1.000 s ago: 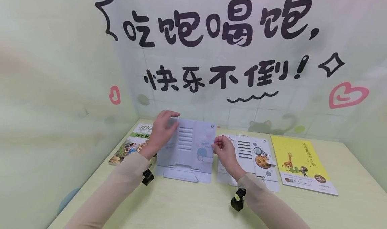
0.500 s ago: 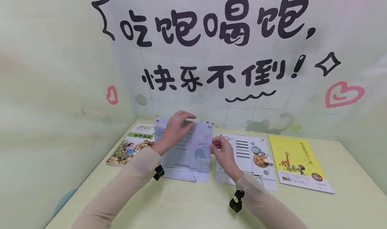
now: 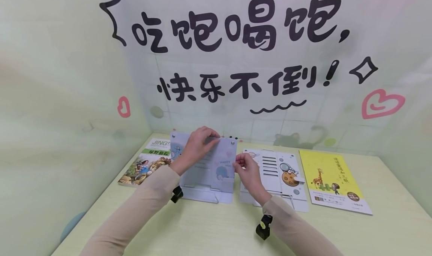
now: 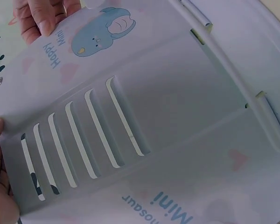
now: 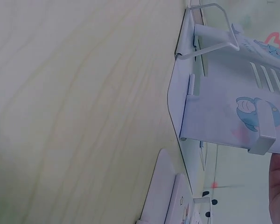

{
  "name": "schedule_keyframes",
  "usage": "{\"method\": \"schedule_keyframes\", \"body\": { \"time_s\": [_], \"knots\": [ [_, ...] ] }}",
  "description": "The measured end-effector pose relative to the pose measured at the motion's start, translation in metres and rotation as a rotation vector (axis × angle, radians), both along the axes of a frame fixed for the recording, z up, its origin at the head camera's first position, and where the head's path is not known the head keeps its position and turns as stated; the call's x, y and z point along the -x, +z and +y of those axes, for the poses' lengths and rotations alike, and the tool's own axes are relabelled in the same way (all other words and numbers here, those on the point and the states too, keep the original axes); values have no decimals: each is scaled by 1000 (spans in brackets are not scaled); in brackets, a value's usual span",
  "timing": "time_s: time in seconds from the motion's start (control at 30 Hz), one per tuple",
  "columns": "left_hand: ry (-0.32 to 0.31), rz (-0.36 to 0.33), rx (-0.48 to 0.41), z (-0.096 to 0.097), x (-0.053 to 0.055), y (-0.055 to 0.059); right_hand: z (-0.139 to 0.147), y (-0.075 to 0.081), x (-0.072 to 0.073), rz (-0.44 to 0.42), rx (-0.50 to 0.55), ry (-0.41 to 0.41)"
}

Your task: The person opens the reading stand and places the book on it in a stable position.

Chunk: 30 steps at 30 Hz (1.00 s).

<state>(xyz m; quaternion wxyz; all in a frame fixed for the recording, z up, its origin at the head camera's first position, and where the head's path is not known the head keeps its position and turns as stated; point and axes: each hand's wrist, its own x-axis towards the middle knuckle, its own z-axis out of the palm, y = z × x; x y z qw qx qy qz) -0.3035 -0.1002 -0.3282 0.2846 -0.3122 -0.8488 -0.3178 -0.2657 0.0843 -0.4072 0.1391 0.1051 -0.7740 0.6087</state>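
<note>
A pale lilac metal book stand with blue dinosaur prints is propped up on the table, its panel leaning back. In the left wrist view its row of slots runs down the middle. The left hand holds the middle of the panel's top edge between thumb and fingers. At the panel's right edge, the right hand pinches the side. A wire page holder juts from the base in the right wrist view. The left forearm hides part of the panel's left side.
A white book stand with an astronaut print lies folded beside the right hand. Farther right lies a yellow book. A colourful storybook lies at the left, partly behind the stand. A printed wall sheet rises behind the table.
The left hand has slid rightward along the panel's top edge, from near its left corner to the middle. The right hand keeps its hold on the side edge. The head view has shifted slightly.
</note>
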Motion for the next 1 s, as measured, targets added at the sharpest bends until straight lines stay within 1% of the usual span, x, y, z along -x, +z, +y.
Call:
{"method": "schedule_keyframes", "body": {
  "time_s": [0.1,0.2,0.33,0.43,0.6,0.67,0.77,0.83,0.9,0.93,1.0],
  "knots": [
    [-33,20,-19,-1,4,-2,0,0,-1,5,-3,3],
    [-67,23,-30,-3,9,-4,-1,-1,-3,22,-4,8],
    [-111,14,-33,-6,13,-7,-2,-3,-7,36,5,33],
    [-137,21,-36,-7,14,-8,-3,-4,-9,39,24,58],
    [-160,35,-41,-9,15,-9,-3,-4,-11,20,57,88],
    [-158,24,-40,-10,15,-9,-1,-5,-10,5,68,107],
    [-161,5,-46,-10,14,-10,6,-7,-8,-39,134,140],
    [-172,4,-49,-10,13,-11,13,-10,-3,-77,186,130],
    [-184,13,-52,-11,11,-11,19,-11,5,-118,222,88],
    [-192,20,-51,-12,10,-11,23,-10,9,-135,219,59],
    [-207,30,-50,-13,8,-11,29,-8,17,-159,181,5]
  ]
}}
